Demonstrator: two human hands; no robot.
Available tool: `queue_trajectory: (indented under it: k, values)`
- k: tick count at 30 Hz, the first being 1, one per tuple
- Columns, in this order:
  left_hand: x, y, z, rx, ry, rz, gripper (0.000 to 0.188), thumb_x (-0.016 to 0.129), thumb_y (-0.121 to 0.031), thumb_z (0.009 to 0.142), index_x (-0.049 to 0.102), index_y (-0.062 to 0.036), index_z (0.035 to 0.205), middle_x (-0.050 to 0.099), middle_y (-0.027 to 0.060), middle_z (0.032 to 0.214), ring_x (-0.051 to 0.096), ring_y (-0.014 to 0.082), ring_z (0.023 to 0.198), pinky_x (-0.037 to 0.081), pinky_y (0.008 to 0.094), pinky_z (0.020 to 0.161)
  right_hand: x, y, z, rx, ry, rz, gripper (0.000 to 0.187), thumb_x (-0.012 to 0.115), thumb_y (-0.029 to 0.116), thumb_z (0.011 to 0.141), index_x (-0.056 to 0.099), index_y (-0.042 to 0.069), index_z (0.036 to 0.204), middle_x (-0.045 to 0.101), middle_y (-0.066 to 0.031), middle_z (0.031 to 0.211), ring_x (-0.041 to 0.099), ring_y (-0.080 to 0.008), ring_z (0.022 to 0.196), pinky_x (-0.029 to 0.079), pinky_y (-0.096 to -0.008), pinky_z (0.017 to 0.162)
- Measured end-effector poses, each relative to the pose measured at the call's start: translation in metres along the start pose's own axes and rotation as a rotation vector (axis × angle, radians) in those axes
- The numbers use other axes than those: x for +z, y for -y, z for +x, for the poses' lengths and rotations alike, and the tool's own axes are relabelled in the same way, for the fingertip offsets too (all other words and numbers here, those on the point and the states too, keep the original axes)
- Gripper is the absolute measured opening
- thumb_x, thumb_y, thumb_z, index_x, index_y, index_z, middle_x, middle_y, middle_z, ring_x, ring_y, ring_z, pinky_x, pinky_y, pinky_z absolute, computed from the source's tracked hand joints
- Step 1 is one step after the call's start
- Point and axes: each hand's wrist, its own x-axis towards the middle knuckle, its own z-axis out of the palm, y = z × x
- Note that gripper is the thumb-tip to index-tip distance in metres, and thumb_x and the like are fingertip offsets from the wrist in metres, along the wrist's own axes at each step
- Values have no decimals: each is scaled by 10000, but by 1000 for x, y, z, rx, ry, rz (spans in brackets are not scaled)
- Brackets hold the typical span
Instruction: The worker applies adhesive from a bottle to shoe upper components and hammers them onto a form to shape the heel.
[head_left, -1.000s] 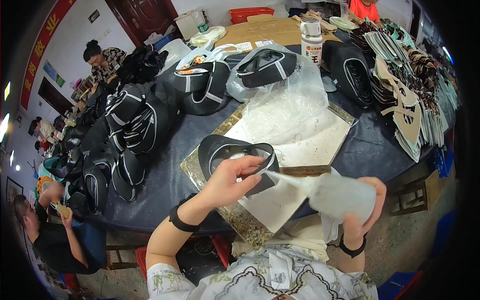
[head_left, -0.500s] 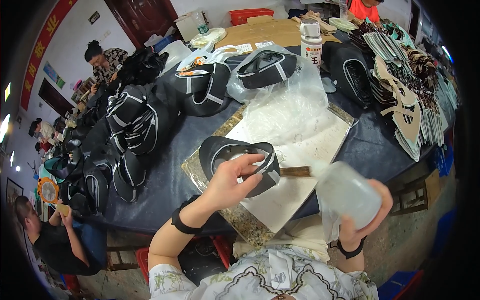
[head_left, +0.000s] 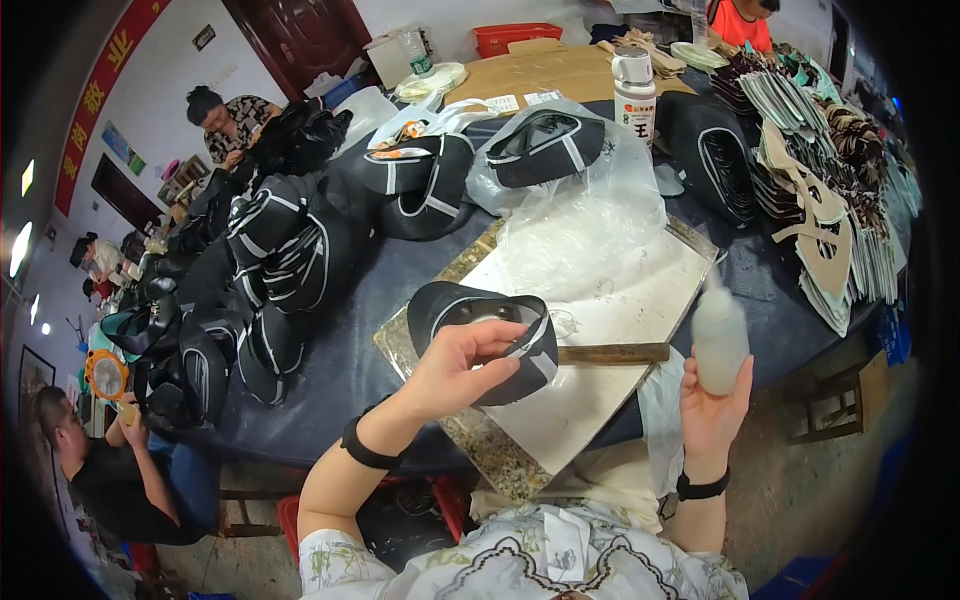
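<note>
My left hand (head_left: 462, 372) pinches the rim of a black shoe upper (head_left: 437, 308) with pale tape strips along its edges. The piece stands over a white board (head_left: 590, 390) on a speckled stone slab (head_left: 505, 462). In my right hand (head_left: 712, 425), off the slab's right side, is a translucent white squeeze bottle (head_left: 720, 345), nozzle upward and fingers wrapped round its lower part. A wooden stick (head_left: 625, 353) lies on the board, its left end hidden behind the upper.
Piled black uppers (head_left: 290, 245) fill the table's left side. Beyond the slab, a plastic bag (head_left: 575, 240) lies under another upper (head_left: 545, 148). A white flask (head_left: 634, 95) stands behind. Stacked beige and dark cut pieces (head_left: 825, 220) crowd the right. Other people sit at the left and far right.
The squeeze bottle has swung from tilted toward the upper to upright, and moved right with my right hand. My left hand keeps its hold on the upper.
</note>
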Motion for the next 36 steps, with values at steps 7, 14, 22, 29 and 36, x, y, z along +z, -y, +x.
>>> queue_trajectory:
  k: [7, 14, 22, 29, 36]
  values:
    - [5, 0, 2, 11, -62, 103, 357, 553, 70, 863, 540, 86, 1220, 638, 116, 1103, 603, 139, 1013, 485, 262, 883, 39, 11, -36, -788, 361, -1212, 723, 731, 422, 712, 439, -30, 1195, 503, -127, 1045, 508, -210, 931, 420, -337, 817]
    - [5, 2, -1, 43, -45, 78, 357, 560, 44, 862, 560, 65, 1218, 649, 78, 1074, 598, 103, 968, 480, 242, 851, 48, 16, -37, -734, 390, -1132, 669, 742, 304, 683, 446, -38, 1175, 459, -119, 1067, 479, -205, 906, 408, -332, 799]
    - [-2, 1, -6, 50, -13, -35, 372, 563, 51, 864, 564, 35, 1236, 644, 40, 1063, 590, 73, 944, 479, 221, 834, 49, 12, -35, -648, 288, -1069, 695, 734, 374, 709, 444, -36, 1190, 485, -104, 1060, 498, -184, 932, 418, -309, 829]
    - [-5, -7, -6, 38, -4, -100, 372, 553, 68, 854, 572, 37, 1225, 640, 59, 1116, 595, 91, 980, 478, 239, 864, 46, 6, -29, -664, 341, -1153, 710, 720, 445, 728, 446, -37, 1172, 484, -108, 1069, 499, -183, 942, 418, -307, 829]
    - [-62, -97, 6, 485, -338, 354, 343, 550, 73, 810, 624, 35, 1144, 667, 49, 1017, 607, 86, 917, 482, 229, 824, 33, 13, -14, -736, 21, -903, 742, 636, 514, 767, 435, -13, 1248, 498, -112, 1110, 528, -212, 1007, 436, -307, 851]
